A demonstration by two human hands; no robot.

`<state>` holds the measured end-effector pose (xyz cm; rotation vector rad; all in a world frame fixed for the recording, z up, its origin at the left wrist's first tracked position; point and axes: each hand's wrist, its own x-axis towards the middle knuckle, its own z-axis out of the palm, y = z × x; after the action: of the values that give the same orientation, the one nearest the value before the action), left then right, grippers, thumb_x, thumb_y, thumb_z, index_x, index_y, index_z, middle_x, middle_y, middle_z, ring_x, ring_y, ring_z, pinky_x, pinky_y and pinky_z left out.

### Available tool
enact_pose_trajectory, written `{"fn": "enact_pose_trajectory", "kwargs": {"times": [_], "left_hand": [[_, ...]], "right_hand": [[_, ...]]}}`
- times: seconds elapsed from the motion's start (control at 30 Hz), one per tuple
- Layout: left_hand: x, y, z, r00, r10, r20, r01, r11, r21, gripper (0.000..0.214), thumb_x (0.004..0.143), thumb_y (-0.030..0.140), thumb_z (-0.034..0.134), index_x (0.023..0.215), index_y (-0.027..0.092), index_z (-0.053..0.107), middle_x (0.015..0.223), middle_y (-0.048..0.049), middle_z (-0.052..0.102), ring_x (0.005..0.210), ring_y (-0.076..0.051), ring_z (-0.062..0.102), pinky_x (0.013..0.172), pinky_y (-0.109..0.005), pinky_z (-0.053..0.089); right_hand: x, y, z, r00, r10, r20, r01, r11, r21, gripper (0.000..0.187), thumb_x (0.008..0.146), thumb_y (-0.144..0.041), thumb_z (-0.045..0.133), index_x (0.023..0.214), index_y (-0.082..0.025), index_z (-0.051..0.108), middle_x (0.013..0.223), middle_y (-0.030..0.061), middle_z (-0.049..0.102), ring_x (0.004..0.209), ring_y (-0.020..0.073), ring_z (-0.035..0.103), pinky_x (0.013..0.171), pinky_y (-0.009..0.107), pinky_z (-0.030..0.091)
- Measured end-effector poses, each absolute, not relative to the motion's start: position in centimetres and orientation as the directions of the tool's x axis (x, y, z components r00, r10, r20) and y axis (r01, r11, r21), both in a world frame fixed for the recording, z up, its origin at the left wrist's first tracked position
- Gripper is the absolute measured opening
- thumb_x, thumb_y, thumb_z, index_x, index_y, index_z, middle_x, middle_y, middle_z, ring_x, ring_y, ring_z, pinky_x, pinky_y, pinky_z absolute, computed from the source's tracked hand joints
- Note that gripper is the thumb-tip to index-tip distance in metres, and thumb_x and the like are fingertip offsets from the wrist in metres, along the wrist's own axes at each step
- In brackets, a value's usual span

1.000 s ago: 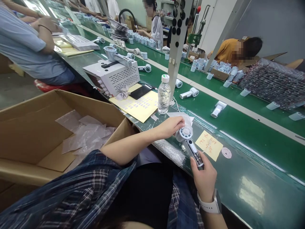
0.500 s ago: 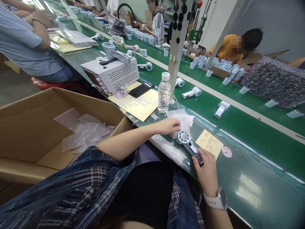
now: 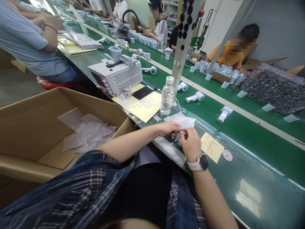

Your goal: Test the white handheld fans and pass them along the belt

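Note:
My left hand and my right hand meet at the near edge of the green bench. Both are closed in a pinch on the near edge of a clear plastic bag that lies flat there. A small pale handheld fan lies under my right hand, and only a sliver of it shows beside my fingers. A white watch sits on my right wrist. A strip of bubble wrap runs along the bench edge below my hands.
A water bottle stands just beyond my hands, beside a yellow sheet of small pads and a white vented machine. A yellow note lies to the right. More fans lie on the conveyor. An open cardboard box holds plastic bags at left. Other people work across and along the line.
My right hand let go of the fan's handle and moved up over the fan's head to meet my left hand. The fan is now almost hidden under it.

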<state>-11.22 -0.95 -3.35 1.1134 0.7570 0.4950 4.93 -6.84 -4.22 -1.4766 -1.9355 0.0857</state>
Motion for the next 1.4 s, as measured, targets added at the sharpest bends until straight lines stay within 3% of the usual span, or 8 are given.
{"fn": "enact_pose_trajectory", "kwargs": {"times": [0.17, 0.37, 0.57, 0.7, 0.93, 1.2, 1.3, 1.4], "left_hand": [[-10.9, -1.6, -3.0, 0.61, 0.754, -0.241, 0.003, 0.302, 0.953, 0.028, 0.087, 0.033, 0.068, 0.072, 0.015, 0.053, 0.049, 0.0075, 0.043, 0.045, -0.006, 0.042, 0.049, -0.019, 0.038], [-10.3, -1.2, -3.4, 0.557, 0.781, -0.282, 0.035, 0.317, 0.948, 0.023, 0.09, 0.032, 0.065, 0.078, 0.014, 0.055, 0.058, 0.0072, 0.047, 0.044, -0.004, 0.041, 0.047, -0.019, 0.037], [-10.2, -1.2, -3.3, 0.582, 0.766, -0.274, 0.059, 0.296, 0.953, 0.021, 0.091, 0.03, 0.063, 0.079, 0.014, 0.054, 0.065, 0.0059, 0.053, 0.045, -0.004, 0.042, 0.047, -0.019, 0.038], [-10.2, -1.5, -3.0, 0.575, 0.78, -0.248, 0.086, 0.244, 0.966, 0.023, 0.091, 0.033, 0.062, 0.08, 0.015, 0.053, 0.064, 0.0069, 0.05, 0.046, -0.005, 0.043, 0.049, -0.02, 0.04], [-10.7, -1.6, -2.6, 0.572, 0.788, -0.226, 0.126, 0.188, 0.974, 0.018, 0.091, 0.027, 0.06, 0.08, 0.015, 0.052, 0.066, 0.0062, 0.05, 0.048, -0.005, 0.046, 0.049, -0.019, 0.039], [-10.5, -1.5, -2.3, 0.575, 0.787, -0.223, 0.14, 0.173, 0.975, 0.015, 0.091, 0.025, 0.057, 0.08, 0.015, 0.052, 0.062, 0.0069, 0.047, 0.048, -0.005, 0.046, 0.05, -0.019, 0.04], [-10.3, -1.5, -2.4, 0.582, 0.786, -0.21, 0.147, 0.153, 0.977, 0.014, 0.091, 0.025, 0.055, 0.081, 0.016, 0.051, 0.063, 0.0067, 0.047, 0.049, -0.005, 0.046, 0.051, -0.019, 0.04], [-10.1, -1.7, -2.5, 0.565, 0.806, -0.178, 0.182, 0.088, 0.979, 0.008, 0.091, 0.024, 0.053, 0.09, 0.018, 0.049, 0.063, 0.0084, 0.045, 0.049, -0.006, 0.046, 0.052, -0.02, 0.039]], "right_hand": [[5.7, -7.0, -3.6, -0.105, 0.882, 0.459, 0.725, 0.384, -0.572, 0.023, 0.094, -0.031, 0.049, 0.077, -0.021, 0.06, 0.077, 0.0056, 0.063, 0.073, 0.0202, 0.059, 0.069, 0.033, 0.047], [9.2, -7.3, -1.8, 0.079, 0.989, 0.121, 0.343, 0.088, -0.935, 0.027, 0.08, -0.046, 0.066, 0.077, -0.02, 0.061, 0.061, -0.0007, 0.06, 0.055, 0.0155, 0.055, 0.055, 0.03, 0.047], [10.7, -8.7, -1.6, 0.058, 0.996, -0.069, 0.276, -0.083, -0.958, 0.038, 0.067, -0.052, 0.077, 0.072, -0.016, 0.068, 0.058, 0.0005, 0.061, 0.05, 0.0129, 0.05, 0.048, 0.027, 0.042], [9.7, -9.3, -2.2, 0.067, 0.997, -0.034, 0.34, -0.055, -0.939, 0.039, 0.069, -0.054, 0.075, 0.07, -0.016, 0.071, 0.061, 0.0043, 0.067, 0.055, 0.0169, 0.057, 0.054, 0.03, 0.046], [8.9, -9.8, -3.4, 0.046, 0.97, 0.238, 0.72, 0.133, -0.681, 0.029, 0.085, -0.041, 0.059, 0.066, -0.02, 0.064, 0.064, 0.0027, 0.065, 0.061, 0.0177, 0.058, 0.063, 0.031, 0.044], [8.6, -10.8, -5.3, -0.201, 0.767, 0.609, 0.872, 0.424, -0.246, 0.025, 0.101, -0.026, 0.048, 0.087, -0.017, 0.067, 0.08, 0.0078, 0.065, 0.075, 0.0193, 0.058, 0.07, 0.031, 0.046], [7.5, -12.0, -5.9, -0.284, 0.724, 0.628, 0.932, 0.364, 0.002, 0.024, 0.1, -0.03, 0.052, 0.102, -0.012, 0.068, 0.093, 0.0155, 0.067, 0.085, 0.0255, 0.059, 0.073, 0.037, 0.047], [6.6, -12.9, -6.1, -0.299, 0.749, 0.591, 0.947, 0.307, 0.09, 0.031, 0.099, -0.027, 0.052, 0.119, -0.007, 0.063, 0.114, 0.0231, 0.065, 0.101, 0.0323, 0.059, 0.083, 0.046, 0.048]]}}
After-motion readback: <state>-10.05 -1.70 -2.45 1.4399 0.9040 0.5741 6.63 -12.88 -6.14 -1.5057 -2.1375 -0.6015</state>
